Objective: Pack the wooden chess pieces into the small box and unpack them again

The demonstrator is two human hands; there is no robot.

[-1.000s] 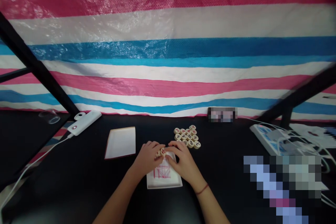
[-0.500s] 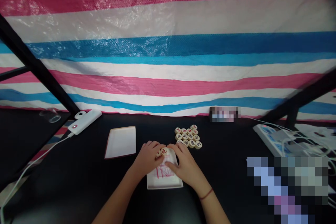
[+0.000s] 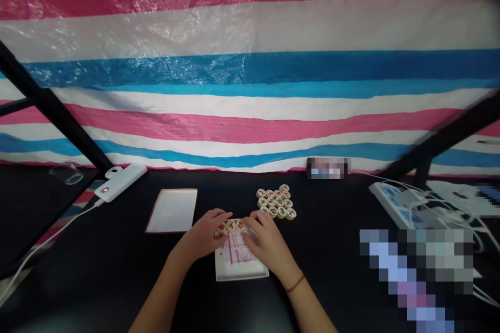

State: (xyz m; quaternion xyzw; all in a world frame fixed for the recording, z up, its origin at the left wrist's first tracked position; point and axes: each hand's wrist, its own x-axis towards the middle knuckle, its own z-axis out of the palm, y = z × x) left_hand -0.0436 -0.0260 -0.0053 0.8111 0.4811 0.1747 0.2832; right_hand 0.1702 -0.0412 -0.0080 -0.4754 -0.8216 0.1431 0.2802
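A small white box tray (image 3: pixel 239 266) with a red grid printed inside lies on the black table, close to me. Both hands rest over its far end. My left hand (image 3: pixel 203 234) curls its fingers around round wooden chess pieces with red characters (image 3: pixel 230 226), three of which show in a row between the hands. My right hand (image 3: pixel 265 242) has its fingers bent against the same row from the right. A cluster of several more round pieces (image 3: pixel 276 203) lies just beyond my right hand.
A white box lid (image 3: pixel 172 210) lies left of the hands. A white power bank (image 3: pixel 120 183) with a cable sits at the far left, by a clear cup (image 3: pixel 66 173). A power strip with cables (image 3: pixel 406 204) is at the right. A striped tarp (image 3: pixel 250 78) hangs behind.
Three pieces now show in a row between my hands, against two before. Both hands have shifted slightly left and apart.
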